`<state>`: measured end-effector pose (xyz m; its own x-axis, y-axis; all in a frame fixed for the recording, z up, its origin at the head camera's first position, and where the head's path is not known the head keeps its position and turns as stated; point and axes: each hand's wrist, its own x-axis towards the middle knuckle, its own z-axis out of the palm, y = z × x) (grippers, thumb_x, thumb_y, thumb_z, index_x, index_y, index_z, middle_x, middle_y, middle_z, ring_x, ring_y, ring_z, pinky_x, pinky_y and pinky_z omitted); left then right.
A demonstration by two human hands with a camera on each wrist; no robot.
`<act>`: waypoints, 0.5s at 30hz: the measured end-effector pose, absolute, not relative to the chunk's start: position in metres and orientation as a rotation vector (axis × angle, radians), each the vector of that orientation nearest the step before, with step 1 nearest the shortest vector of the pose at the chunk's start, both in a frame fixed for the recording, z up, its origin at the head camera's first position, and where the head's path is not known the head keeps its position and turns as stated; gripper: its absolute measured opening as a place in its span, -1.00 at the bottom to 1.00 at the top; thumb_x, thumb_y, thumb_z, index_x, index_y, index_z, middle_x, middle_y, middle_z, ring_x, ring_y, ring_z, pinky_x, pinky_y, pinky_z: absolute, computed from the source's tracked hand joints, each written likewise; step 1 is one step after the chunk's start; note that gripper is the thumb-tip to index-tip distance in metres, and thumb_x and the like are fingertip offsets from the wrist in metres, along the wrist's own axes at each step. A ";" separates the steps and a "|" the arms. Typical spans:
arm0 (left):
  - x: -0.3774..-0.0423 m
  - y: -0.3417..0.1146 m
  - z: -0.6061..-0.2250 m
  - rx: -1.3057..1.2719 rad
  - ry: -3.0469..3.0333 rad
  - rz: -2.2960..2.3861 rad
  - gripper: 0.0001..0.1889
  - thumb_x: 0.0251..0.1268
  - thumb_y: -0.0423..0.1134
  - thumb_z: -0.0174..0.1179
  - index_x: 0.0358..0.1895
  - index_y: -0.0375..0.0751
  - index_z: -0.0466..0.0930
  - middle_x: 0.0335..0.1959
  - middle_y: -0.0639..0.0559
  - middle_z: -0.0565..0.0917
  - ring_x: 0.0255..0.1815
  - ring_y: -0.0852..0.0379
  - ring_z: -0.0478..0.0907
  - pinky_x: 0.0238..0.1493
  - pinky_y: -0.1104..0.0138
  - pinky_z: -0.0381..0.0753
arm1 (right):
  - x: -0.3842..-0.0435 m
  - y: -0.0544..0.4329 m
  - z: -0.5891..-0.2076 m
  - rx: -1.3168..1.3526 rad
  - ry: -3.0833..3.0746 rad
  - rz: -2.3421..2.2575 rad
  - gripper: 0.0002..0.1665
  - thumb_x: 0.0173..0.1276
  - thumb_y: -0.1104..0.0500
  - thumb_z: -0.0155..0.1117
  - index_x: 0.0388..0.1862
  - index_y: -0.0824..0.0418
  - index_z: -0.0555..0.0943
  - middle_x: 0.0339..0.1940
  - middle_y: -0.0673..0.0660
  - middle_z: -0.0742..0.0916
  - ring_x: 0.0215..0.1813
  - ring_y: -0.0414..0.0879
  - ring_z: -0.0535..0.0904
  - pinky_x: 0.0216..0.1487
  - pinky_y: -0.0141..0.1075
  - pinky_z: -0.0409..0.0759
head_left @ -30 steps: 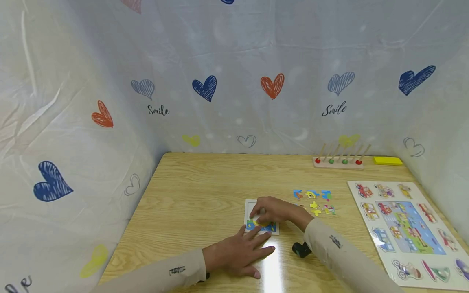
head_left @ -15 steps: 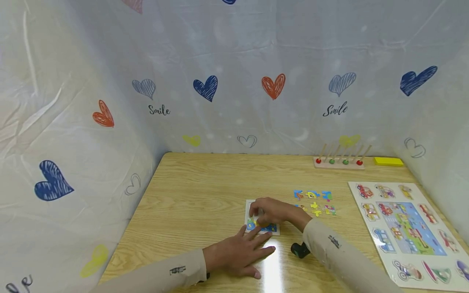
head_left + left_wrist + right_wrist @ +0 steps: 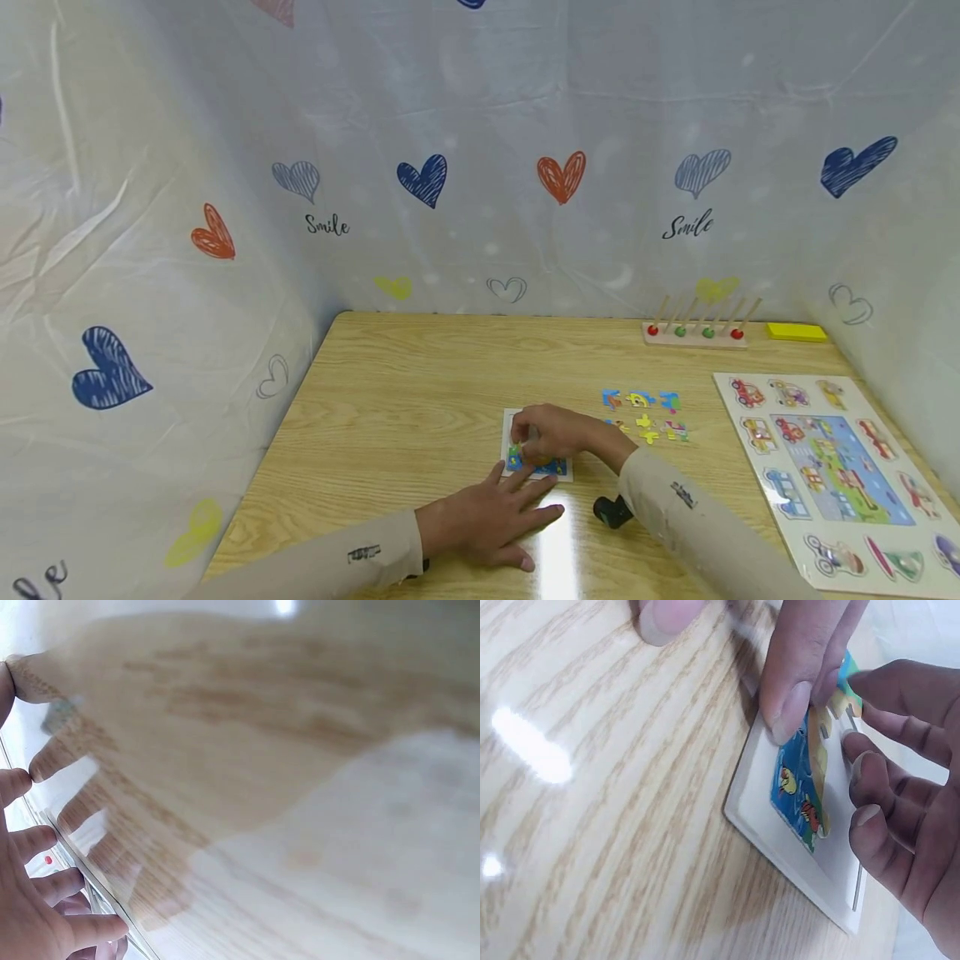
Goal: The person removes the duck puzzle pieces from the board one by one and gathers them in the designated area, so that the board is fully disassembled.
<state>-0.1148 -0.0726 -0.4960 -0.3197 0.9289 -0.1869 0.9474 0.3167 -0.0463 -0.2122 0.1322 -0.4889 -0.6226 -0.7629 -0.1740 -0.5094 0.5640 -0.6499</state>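
Observation:
A small white-framed jigsaw puzzle (image 3: 742, 780) lies flat before me, with a row of blue, sandy and green pieces along its near side. My left hand (image 3: 495, 521) is spread flat, its fingertips resting on the tray's near edge, as the left wrist view also shows. Over the tray, my right hand (image 3: 551, 429) bends its fingers and thumb around a green-and-yellow jigsaw piece (image 3: 851, 688) at the left end of the row. In the right wrist view the other right fingers curl above the bare white board. The hands partly cover the assembled pieces.
Several loose jigsaw pieces (image 3: 640, 400) lie right of the tray. A large vehicle puzzle board (image 3: 738, 467) occupies the table's right side. At the back stand a peg rack (image 3: 693, 336) with red and green beads and a yellow block (image 3: 795, 332). Curtains (image 3: 480, 242) enclose the table.
My right thumb has shifted slightly left along the row, and the green-and-yellow piece shows more beside it. The left hand has stayed in place.

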 end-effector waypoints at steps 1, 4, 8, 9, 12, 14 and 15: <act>-0.115 -0.073 -0.496 1.753 2.445 -0.225 -0.24 0.51 0.38 -0.34 0.62 0.09 0.04 0.65 -0.13 0.04 0.59 -0.27 0.10 0.30 -0.17 0.45 | -0.212 0.132 -0.488 -1.021 2.353 -0.785 -0.93 0.40 0.16 0.33 -0.22 -0.02 0.61 -0.18 -0.11 0.62 -0.11 -0.21 0.51 -0.04 -0.27 0.52; -0.115 -0.072 -0.496 1.759 2.450 -0.236 -0.24 0.51 0.39 -0.34 0.62 0.09 0.05 0.64 -0.13 0.05 0.59 -0.27 0.10 0.29 -0.17 0.46 | -0.212 0.132 -0.487 -1.007 2.330 -0.813 -0.92 0.41 0.11 0.36 -0.25 0.00 0.60 -0.20 -0.12 0.62 -0.14 -0.20 0.51 -0.08 -0.29 0.52; -0.115 -0.072 -0.496 1.767 2.453 -0.248 -0.24 0.51 0.39 -0.34 0.62 0.09 0.05 0.64 -0.13 0.06 0.59 -0.27 0.10 0.28 -0.17 0.46 | -0.213 0.132 -0.486 -0.986 2.295 -0.855 -0.88 0.38 0.13 0.39 -0.29 0.03 0.58 -0.23 -0.11 0.63 -0.21 -0.20 0.50 -0.17 -0.34 0.52; -0.115 -0.072 -0.496 1.766 2.453 -0.247 -0.24 0.51 0.39 -0.34 0.62 0.10 0.05 0.64 -0.12 0.06 0.59 -0.27 0.10 0.28 -0.17 0.46 | -0.214 0.132 -0.485 -0.977 2.287 -0.864 -0.87 0.38 0.13 0.40 -0.30 0.03 0.58 -0.24 -0.10 0.63 -0.23 -0.20 0.49 -0.20 -0.36 0.52; -0.114 -0.072 -0.496 1.761 2.452 -0.244 -0.24 0.51 0.39 -0.34 0.62 0.10 0.05 0.64 -0.12 0.05 0.60 -0.26 0.08 0.29 -0.17 0.46 | -0.214 0.132 -0.484 -0.950 2.253 -0.893 -0.86 0.38 0.15 0.40 -0.32 0.04 0.58 -0.27 -0.09 0.64 -0.33 -0.22 0.50 -0.32 -0.39 0.52; -0.114 -0.072 -0.496 1.758 2.450 -0.247 -0.23 0.51 0.40 -0.34 0.62 0.10 0.04 0.64 -0.12 0.05 0.60 -0.26 0.08 0.29 -0.17 0.46 | -0.214 0.132 -0.483 -0.945 2.235 -0.904 -0.87 0.39 0.16 0.39 -0.32 0.06 0.58 -0.28 -0.08 0.64 -0.38 -0.24 0.49 -0.37 -0.40 0.51; -0.114 -0.071 -0.496 1.758 2.450 -0.249 -0.23 0.50 0.40 -0.34 0.62 0.10 0.04 0.64 -0.12 0.05 0.60 -0.26 0.08 0.29 -0.17 0.46 | -0.214 0.131 -0.483 -0.953 2.229 -0.907 -0.88 0.39 0.17 0.38 -0.31 0.08 0.58 -0.29 -0.07 0.64 -0.38 -0.24 0.49 -0.38 -0.40 0.51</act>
